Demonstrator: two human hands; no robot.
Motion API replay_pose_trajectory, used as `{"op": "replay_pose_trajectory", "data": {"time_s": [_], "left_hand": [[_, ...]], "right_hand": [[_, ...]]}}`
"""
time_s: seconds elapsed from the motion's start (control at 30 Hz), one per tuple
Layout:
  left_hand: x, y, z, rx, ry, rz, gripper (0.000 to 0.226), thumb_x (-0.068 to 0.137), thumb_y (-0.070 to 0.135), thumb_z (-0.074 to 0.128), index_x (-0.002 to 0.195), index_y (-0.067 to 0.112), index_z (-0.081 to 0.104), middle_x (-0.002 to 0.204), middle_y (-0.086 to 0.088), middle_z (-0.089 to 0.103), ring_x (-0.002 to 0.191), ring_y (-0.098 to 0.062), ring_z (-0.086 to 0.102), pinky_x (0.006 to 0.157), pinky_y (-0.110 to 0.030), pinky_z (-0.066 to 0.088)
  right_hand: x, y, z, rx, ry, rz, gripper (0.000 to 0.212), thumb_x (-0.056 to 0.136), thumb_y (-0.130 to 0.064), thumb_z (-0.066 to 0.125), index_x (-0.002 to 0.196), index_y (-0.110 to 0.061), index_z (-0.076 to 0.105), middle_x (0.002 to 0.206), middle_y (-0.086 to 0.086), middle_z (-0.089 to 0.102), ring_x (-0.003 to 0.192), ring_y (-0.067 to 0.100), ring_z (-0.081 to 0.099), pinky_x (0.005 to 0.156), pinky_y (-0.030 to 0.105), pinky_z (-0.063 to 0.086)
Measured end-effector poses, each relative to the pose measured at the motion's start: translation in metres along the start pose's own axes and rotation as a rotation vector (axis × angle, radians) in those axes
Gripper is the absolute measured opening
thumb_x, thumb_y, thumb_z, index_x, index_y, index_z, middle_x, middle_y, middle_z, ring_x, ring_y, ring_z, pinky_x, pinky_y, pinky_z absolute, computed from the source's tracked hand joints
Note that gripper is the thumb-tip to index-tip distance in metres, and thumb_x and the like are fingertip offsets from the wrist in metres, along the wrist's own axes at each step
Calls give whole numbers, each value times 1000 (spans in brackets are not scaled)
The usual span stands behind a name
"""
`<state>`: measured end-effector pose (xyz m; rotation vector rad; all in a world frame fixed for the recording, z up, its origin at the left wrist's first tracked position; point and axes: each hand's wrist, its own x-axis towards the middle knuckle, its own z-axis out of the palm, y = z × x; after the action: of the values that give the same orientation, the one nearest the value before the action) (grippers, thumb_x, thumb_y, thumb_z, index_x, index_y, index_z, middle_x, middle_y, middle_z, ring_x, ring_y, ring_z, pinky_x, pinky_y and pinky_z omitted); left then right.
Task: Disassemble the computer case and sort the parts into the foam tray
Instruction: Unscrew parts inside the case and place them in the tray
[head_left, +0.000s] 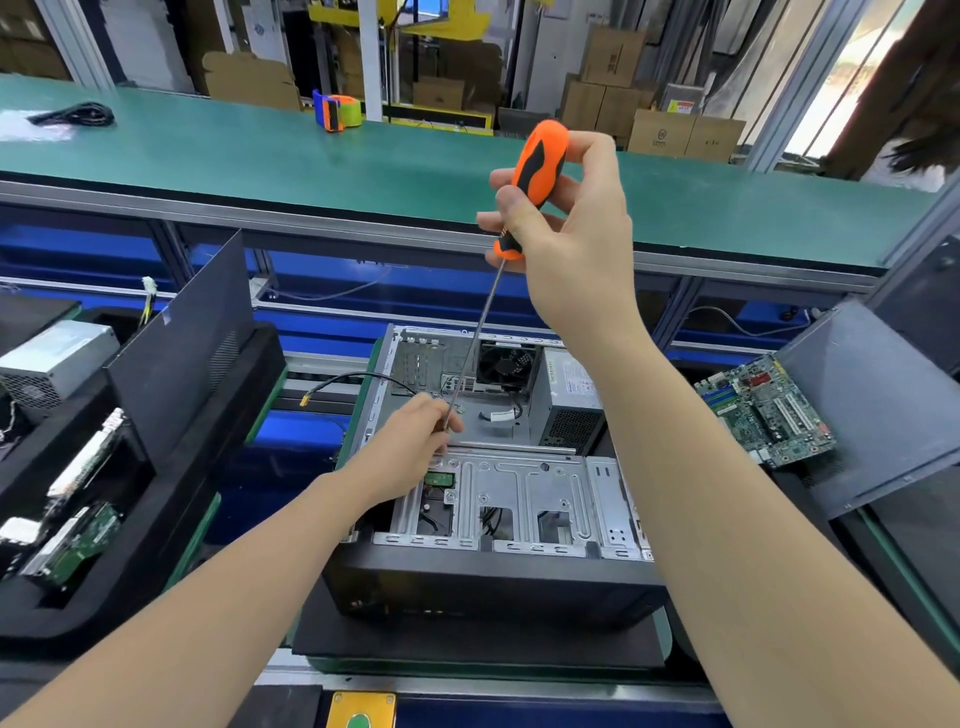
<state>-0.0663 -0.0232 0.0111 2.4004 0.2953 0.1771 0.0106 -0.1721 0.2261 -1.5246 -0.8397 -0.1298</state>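
- Two hands busy: my right hand (571, 239) grips the orange screwdriver (536, 166), and my left hand (410, 447) pinches its shaft low inside the open computer case (498, 483).
- The foam tray (171, 519) is on my left.
- A long green counter (234, 150) runs behind, with cardboard boxes (613, 57) beyond.

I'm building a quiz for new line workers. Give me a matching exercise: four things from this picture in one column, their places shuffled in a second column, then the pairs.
1 screwdriver
2 motherboard
3 tape dispenser
4 fan

A on the green bench at the back
B inside the computer case, at its rear
C held in the right hand
D lying to the right of the case

Pairs: 1-C, 2-D, 3-A, 4-B
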Motion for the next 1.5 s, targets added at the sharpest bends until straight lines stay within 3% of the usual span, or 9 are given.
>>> {"op": "replay_pose_trajectory", "data": {"time_s": [0.07,0.27,0.53,0.73,0.93,1.03,1.17,1.3,1.5], "left_hand": [[-1,-4,-5,17,30,4,23,104,4,49,104,25,60,109,8,51,90,-6,62,75,-10,50],[-5,-13,-16,-201,122,-178,26,103,7,54,101,30,66,95,8,73,81,-2,71,67,-13,51],[-7,-10,-39,-1283,150,-504,33,99,-10,31,111,3,59,76,-6,51,64,-17,48,63,-27,39],[-14,-16,-52,-1124,114,-473,24,99,0,38,104,4,60,64,-3,48,52,-15,42,51,-26,35],[-24,-28,-62,-647,-14,-249,21,101,3,52,107,6,73,62,6,57,52,-11,42,52,-22,36],[-29,-35,-66,-643,12,-159,14,101,6,58,103,4,71,66,17,64,49,-5,37,48,-14,34],[-27,-37,-64,-744,13,-219,23,98,1,47,106,2,69,58,4,45,48,-12,30,46,-23,26],[-12,-19,-57,-821,63,-359,29,90,-5,39,101,9,62,65,-2,57,50,-14,42,51,-28,32],[20,27,-33,-765,-3,-246,37,94,-18,31,104,7,56,92,-11,67,65,-15,58,68,-30,45]], "right_hand": [[0,0,-2,1,33,-3,26,104,-7,64,124,-8,47,110,9,74,87,21,79,71,48,66],[-3,4,-2,2,64,25,26,104,-8,65,123,-10,47,109,9,73,85,21,79,71,47,66],[-7,7,17,37,44,14,27,104,-13,67,122,-15,47,100,12,69,84,22,79,72,48,67],[-6,11,35,39,30,11,29,104,-14,67,123,-19,47,98,15,70,84,21,79,74,47,67],[-4,15,53,62,19,21,31,104,-13,68,125,-16,46,97,17,69,84,22,79,75,49,66],[-4,17,60,54,10,18,31,104,-14,67,126,-17,45,97,17,71,84,21,79,75,47,67],[-3,16,66,44,2,11,30,104,-14,67,123,-19,45,96,16,73,82,20,79,75,47,66],[-1,15,59,2,24,-19,32,103,-14,68,127,-14,48,89,6,72,79,20,78,75,47,66],[-1,14,17,-134,60,-128,35,102,-13,69,127,-13,45,86,9,70,79,26,76,78,50,64]]}}
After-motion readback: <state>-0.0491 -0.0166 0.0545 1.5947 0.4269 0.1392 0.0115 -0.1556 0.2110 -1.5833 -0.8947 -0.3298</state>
